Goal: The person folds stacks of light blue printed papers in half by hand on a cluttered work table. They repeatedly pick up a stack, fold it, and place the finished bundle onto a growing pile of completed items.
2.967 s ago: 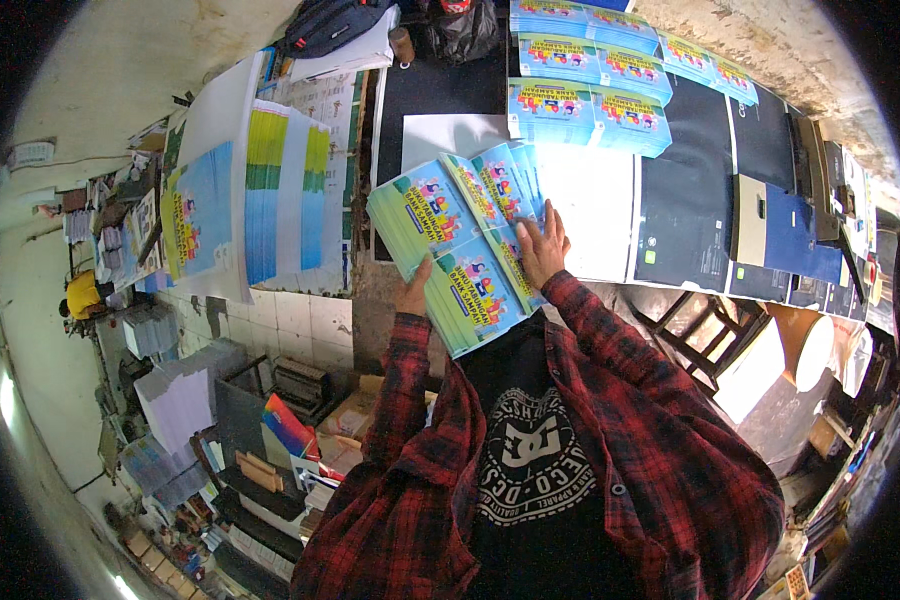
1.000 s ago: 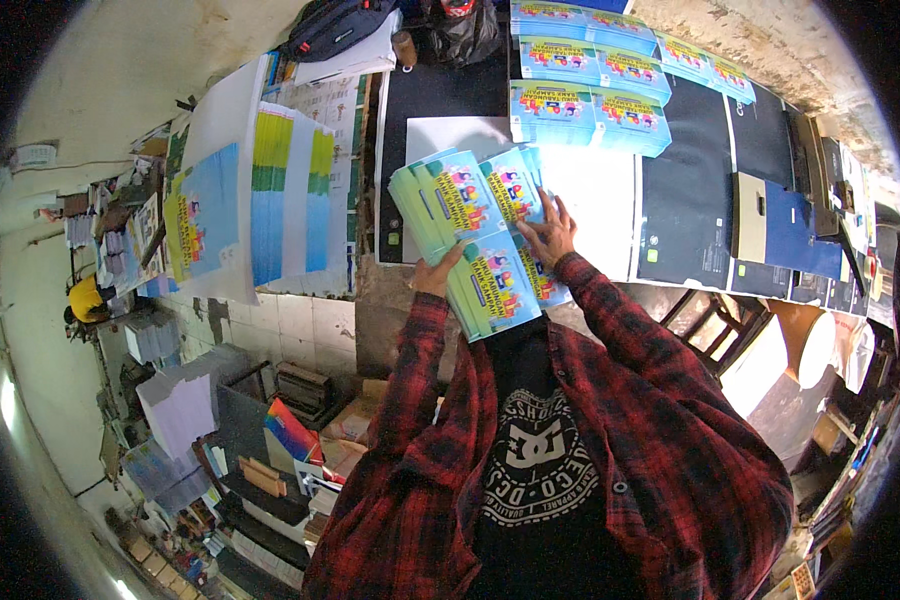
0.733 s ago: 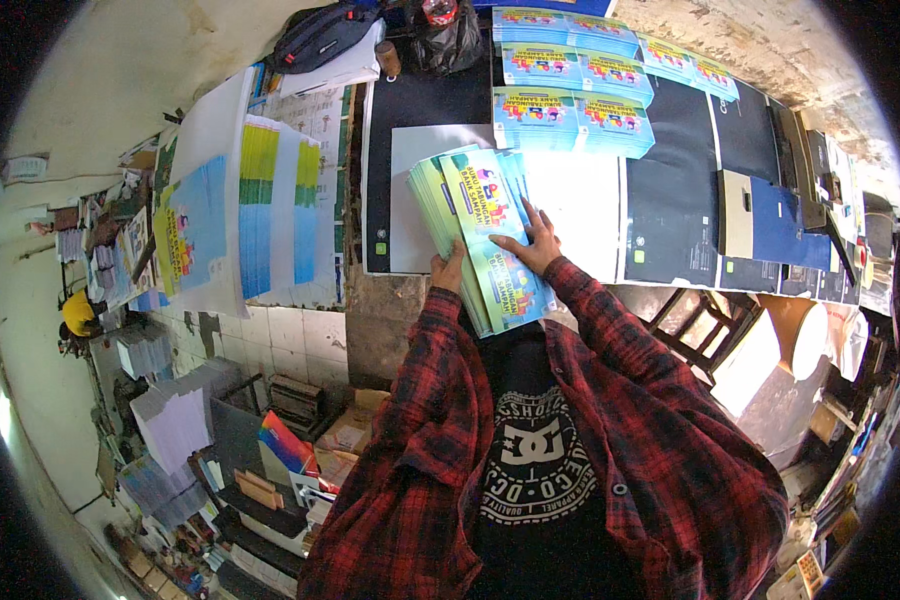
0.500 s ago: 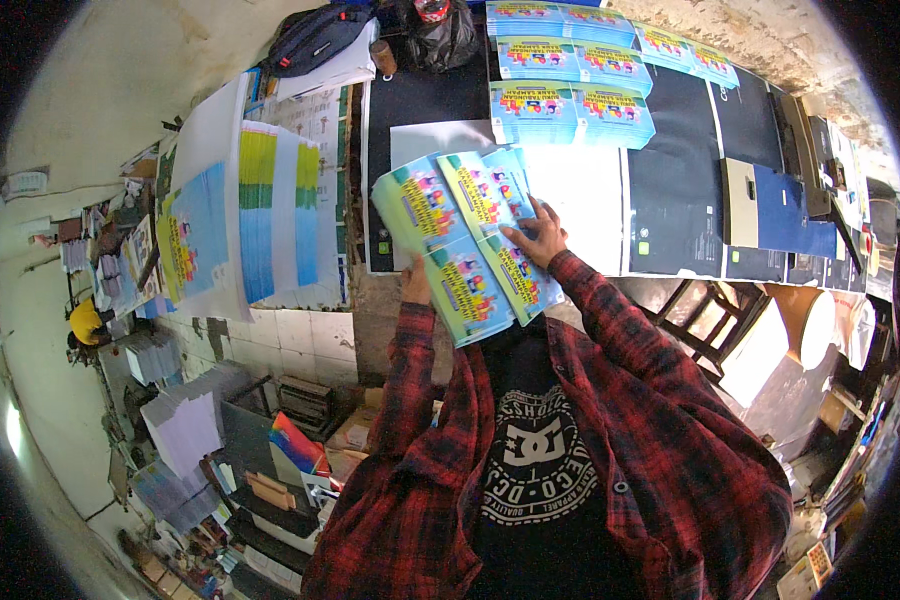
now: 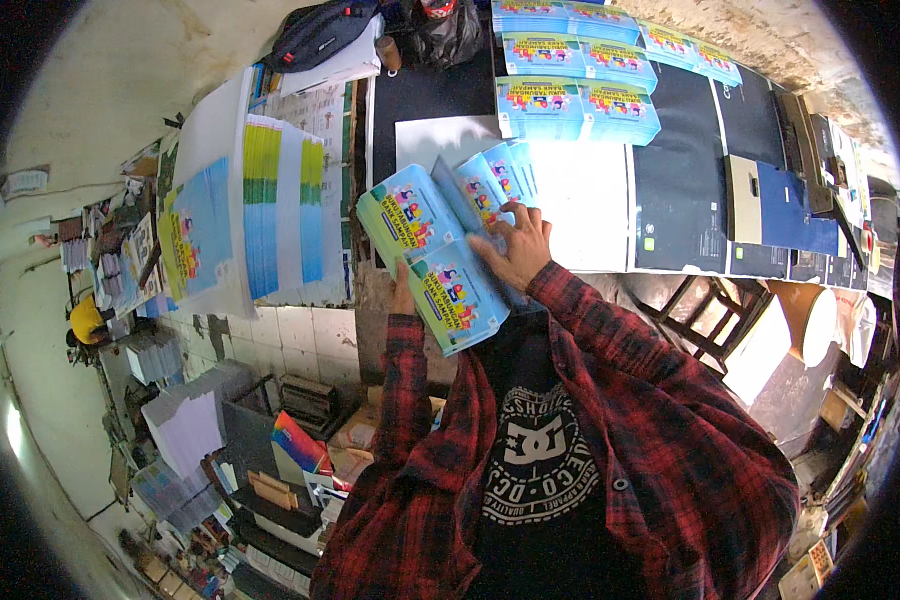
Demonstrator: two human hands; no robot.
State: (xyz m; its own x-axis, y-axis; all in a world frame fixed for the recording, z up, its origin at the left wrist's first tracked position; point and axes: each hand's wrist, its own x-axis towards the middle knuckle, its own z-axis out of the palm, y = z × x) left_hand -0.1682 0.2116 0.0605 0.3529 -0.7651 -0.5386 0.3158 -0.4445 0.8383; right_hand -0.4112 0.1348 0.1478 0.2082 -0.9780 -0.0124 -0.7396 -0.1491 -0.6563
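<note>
Over the table's near edge I hold a bundle of light-blue and green printed booklet covers (image 5: 457, 292), with colourful cartoon figures and yellow-backed lettering. My left hand (image 5: 402, 292) grips the bundle's lower left edge, its fingers partly hidden behind the covers. My right hand (image 5: 520, 245) is at the bundle's right side, fingers bent and thumb smeared by motion, pinching a cover lifted on edge. The raised cover's greyish back is blurred. Beyond it more matching covers (image 5: 505, 175) show, fanned toward the table.
Matching cover stacks (image 5: 540, 112) stand in rows at the table's back. Paper stacks (image 5: 261, 210) lie left on a white sheet. A backpack (image 5: 320, 38) and black plastic bag (image 5: 445, 40) are at the back. Blue folders (image 5: 792, 212) lie right; a wooden stool (image 5: 705, 320) stands below.
My right hand has shifted left across the bundle, and a cover there has swung up on edge. The left part of the bundle has tilted and moved slightly left with my left hand.
</note>
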